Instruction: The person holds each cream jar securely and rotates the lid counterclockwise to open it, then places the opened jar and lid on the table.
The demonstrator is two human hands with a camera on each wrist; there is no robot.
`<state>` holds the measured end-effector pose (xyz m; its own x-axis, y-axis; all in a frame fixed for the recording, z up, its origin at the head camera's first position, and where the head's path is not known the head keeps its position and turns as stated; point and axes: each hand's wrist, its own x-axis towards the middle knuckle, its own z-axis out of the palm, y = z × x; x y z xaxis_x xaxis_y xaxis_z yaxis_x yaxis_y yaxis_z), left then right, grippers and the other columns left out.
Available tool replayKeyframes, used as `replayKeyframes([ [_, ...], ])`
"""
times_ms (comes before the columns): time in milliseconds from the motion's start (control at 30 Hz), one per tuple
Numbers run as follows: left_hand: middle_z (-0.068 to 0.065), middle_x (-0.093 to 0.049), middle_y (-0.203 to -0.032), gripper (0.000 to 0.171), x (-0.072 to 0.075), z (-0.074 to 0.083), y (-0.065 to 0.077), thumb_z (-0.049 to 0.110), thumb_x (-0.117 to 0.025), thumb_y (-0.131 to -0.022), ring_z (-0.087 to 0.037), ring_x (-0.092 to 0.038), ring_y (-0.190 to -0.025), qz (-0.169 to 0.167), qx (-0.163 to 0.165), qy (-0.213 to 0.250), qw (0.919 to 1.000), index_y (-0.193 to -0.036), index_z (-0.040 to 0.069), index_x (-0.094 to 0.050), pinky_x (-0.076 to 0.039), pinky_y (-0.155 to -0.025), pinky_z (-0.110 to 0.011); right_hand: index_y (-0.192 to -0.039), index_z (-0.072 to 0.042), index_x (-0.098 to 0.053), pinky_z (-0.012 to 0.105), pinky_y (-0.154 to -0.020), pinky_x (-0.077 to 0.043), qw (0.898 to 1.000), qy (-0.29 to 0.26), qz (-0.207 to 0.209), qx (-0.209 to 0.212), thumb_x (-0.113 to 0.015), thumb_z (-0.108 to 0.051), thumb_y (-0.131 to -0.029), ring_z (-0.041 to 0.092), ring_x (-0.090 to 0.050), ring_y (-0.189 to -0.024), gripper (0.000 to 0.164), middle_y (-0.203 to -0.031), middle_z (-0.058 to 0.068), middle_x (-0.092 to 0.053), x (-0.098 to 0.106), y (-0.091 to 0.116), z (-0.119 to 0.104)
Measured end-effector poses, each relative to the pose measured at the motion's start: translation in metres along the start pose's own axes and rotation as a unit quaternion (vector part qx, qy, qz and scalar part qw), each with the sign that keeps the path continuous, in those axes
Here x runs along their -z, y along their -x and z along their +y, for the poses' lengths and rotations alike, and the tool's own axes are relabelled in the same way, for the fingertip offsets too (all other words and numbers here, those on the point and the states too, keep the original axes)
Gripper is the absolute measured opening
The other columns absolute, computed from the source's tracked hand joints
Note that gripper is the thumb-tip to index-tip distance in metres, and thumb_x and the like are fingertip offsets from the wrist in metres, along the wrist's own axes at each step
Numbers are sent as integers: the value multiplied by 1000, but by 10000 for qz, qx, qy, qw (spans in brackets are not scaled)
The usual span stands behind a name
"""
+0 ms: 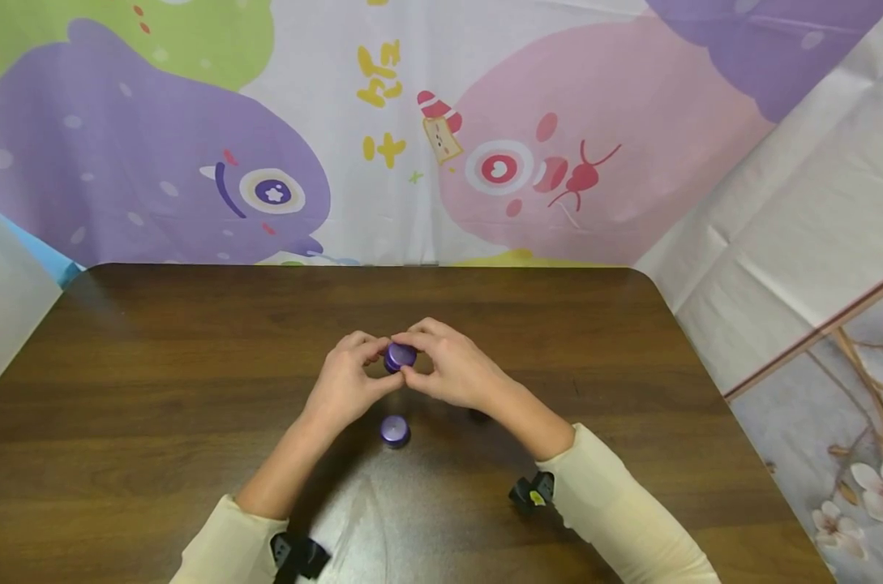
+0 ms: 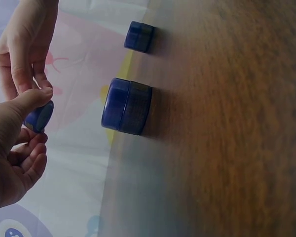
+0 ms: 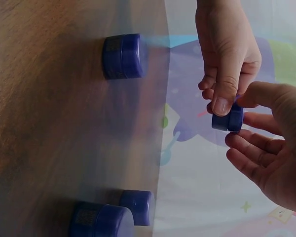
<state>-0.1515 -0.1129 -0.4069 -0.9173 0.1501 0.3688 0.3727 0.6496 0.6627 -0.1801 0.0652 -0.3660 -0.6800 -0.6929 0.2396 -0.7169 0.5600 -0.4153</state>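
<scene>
Above the table, both hands hold a small purple round jar [image 1: 400, 357] between them. My left hand [image 1: 345, 380] pinches it from the left with thumb and fingers. From the other side, my right hand [image 1: 452, 363] grips it, thumb at the near edge and fingers at the far edge. In the right wrist view, the left thumb lies on the darker body of the held jar [image 3: 221, 122], and the right fingers are at its lid end. A similar purple jar [image 1: 394, 431] stands on the table just below the hands.
Several lidded jars stand on the brown wooden table [image 1: 193, 389]; the right wrist view has a jar [image 3: 123, 56] apart and a larger jar [image 3: 108, 220] overlapping a smaller jar [image 3: 138, 205]. Behind the table hangs a cartoon-printed cloth [image 1: 383, 203].
</scene>
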Motion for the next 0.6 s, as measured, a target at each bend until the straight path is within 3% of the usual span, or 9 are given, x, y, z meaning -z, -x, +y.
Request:
replayKeyframes([
  [133,-11,-63,-91,40,0,0,1,17,-80,-72,-28,-61,-83,-2,46,94,9999,-104,-3,-68,-55,-74,-39,-121,-3,-61,27,-82,-51,9997,-112,149,-132,-68,-25,-85,17,-59,-97,43,-111,7,-59,-1,1,0],
  [333,-10,-62,-91,38,-1,-1,1,19,-80,-72,-27,-60,-82,65,1,105,9999,-102,-1,-69,-54,-72,-39,-113,-3,-65,21,-70,-51,9982,-140,368,-457,-69,-29,-85,17,-60,-88,39,-97,5,-60,-2,1,-1],
  [600,-9,-62,-90,37,-2,0,0,17,-79,-72,-24,-60,-83,105,10,101,9999,-103,-1,-69,-54,-74,-36,-116,-6,-64,23,-75,-50,9995,-19,152,-265,-68,-21,-84,13,-59,-89,35,-103,5,-60,-3,0,1],
])
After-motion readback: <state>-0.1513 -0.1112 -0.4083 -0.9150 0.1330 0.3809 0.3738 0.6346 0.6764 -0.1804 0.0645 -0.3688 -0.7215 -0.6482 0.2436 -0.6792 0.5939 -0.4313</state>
